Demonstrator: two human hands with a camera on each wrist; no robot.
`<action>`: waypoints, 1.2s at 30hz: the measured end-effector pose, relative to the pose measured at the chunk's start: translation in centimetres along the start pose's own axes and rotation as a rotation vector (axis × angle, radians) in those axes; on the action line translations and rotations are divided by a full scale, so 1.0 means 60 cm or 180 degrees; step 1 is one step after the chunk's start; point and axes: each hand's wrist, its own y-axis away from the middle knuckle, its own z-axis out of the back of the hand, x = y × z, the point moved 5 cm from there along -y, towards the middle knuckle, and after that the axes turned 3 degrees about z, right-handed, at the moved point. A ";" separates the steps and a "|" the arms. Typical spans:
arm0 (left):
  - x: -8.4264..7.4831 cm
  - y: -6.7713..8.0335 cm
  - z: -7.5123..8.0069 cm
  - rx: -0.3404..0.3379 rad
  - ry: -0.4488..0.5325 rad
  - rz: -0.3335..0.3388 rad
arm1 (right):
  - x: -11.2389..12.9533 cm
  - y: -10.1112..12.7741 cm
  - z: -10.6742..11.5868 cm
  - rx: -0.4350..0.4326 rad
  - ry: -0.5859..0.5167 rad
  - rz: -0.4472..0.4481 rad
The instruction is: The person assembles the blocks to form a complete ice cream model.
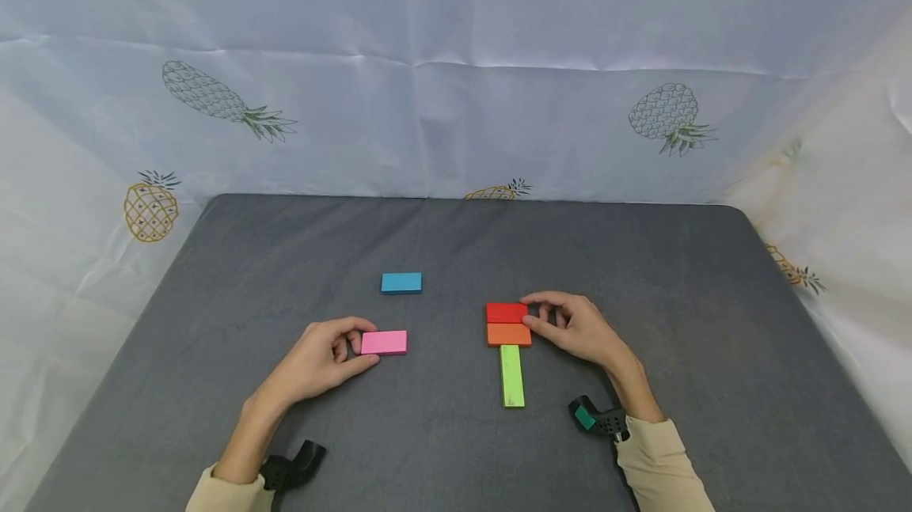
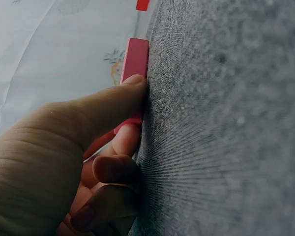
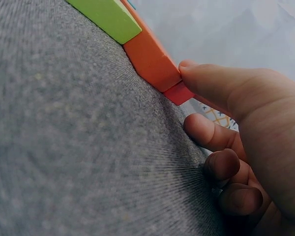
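Nearest me, a green block (image 1: 511,376) is lying lengthwise, its far end touching an orange block (image 1: 509,335). The right hand (image 1: 575,328) is pinching the red block (image 1: 507,312) flush behind the orange one, so three look placed. The left hand (image 1: 321,358) is pinching a pink block (image 1: 384,343), apart from them. Farther back, a blue block (image 1: 401,282) is waiting untouched. No containers are showing.

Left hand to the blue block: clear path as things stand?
Probably yes. The blue block lies alone on the grey mat, just beyond the left hand, with nothing between them. But that hand pinches the pink block, so it would have to let go first.
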 end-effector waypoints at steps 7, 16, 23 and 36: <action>-0.007 -0.013 -0.005 -0.0022 -0.0061 0.0018 | -0.001 0.001 -0.002 0.0010 0.0012 0.0008; -0.030 -0.041 -0.020 -0.0169 0.0043 -0.0089 | 0.000 0.000 -0.002 0.0034 0.0007 0.0028; -0.048 -0.072 -0.036 -0.0175 0.0048 -0.0080 | 0.001 0.002 0.001 0.0017 0.0006 0.0022; -0.097 -0.140 -0.059 -0.0137 0.0053 -0.0037 | 0.000 0.001 0.002 0.0013 0.0000 0.0018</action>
